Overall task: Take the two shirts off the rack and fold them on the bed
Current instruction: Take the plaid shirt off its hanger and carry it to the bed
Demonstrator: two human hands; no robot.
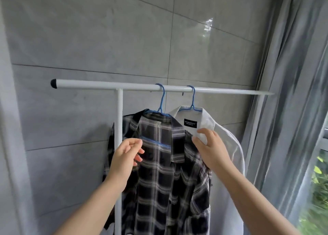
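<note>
A dark plaid shirt hangs on a blue hanger from the white rack bar. Just right of it a white shirt with a black neck label hangs on a second blue hanger. My left hand is at the plaid shirt's left front edge below the collar, its fingers loosely curled with no cloth seen between them. My right hand is at the plaid shirt's right shoulder, where it meets the white shirt's collar. Its thumb and forefinger are spread apart against the white cloth.
The rack's white upright post stands behind my left hand. A grey tiled wall is close behind the rack. Grey curtains hang at the right, with a window and greenery beyond them.
</note>
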